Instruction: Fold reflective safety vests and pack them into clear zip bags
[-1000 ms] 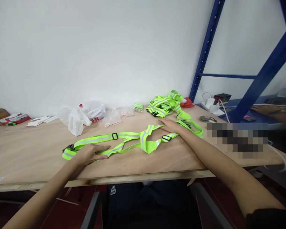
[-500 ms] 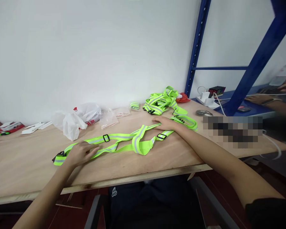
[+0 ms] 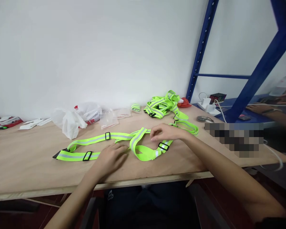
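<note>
Head view: we see the reflective harness [image 3: 136,139] stretched along the tabletop [image 3: 26,162], nearer its front edge than the heaped straps [image 3: 160,106] by the back edge. Left hand [image 3: 111,158], fingers extended, is at the lower strap; right hand [image 3: 164,132] curls over the harness. Whether either pinches webbing, we cannot tell.

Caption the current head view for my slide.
Left hand and right hand at a green strap harness, a strap pile behind.

straps [image 3: 137,138] midway — leftward passable, rightward unclear
</note>
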`<state>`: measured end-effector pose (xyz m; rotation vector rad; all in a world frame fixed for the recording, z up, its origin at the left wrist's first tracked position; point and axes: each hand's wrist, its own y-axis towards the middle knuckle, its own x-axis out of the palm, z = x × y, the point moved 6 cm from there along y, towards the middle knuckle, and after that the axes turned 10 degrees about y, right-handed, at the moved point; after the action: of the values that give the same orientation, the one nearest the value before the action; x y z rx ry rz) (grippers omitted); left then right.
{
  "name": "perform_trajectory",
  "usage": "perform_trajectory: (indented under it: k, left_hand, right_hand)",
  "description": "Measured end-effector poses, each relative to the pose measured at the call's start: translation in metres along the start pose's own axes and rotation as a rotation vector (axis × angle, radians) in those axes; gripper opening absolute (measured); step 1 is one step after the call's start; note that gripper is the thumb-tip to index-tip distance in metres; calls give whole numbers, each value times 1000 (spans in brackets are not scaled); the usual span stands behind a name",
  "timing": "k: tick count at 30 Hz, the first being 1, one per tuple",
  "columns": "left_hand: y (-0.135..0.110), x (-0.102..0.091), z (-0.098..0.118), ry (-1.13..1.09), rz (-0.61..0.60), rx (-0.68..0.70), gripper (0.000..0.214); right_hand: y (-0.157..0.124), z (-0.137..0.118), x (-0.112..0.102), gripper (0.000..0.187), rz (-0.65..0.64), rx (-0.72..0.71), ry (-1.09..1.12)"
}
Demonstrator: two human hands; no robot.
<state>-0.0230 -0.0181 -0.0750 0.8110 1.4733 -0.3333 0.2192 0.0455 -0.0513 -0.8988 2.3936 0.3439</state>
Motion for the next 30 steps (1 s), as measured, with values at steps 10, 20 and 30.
perform_trajectory:
  k: [10, 20, 30]
  left_hand:
    - [-8, 7, -8, -219, -37, -197, 29]
    - [-17, 10, -21, -280, -37, -345, 29]
    - [-22, 14, -31, -209, -65, -445, 31]
  right_hand:
    - [-57, -4, 46, 30, -36, 95, -12]
    - [-61, -13, 60, 49, -29, 158, 197]
    - [-67, -6, 44, 20, 227, 77, 29]
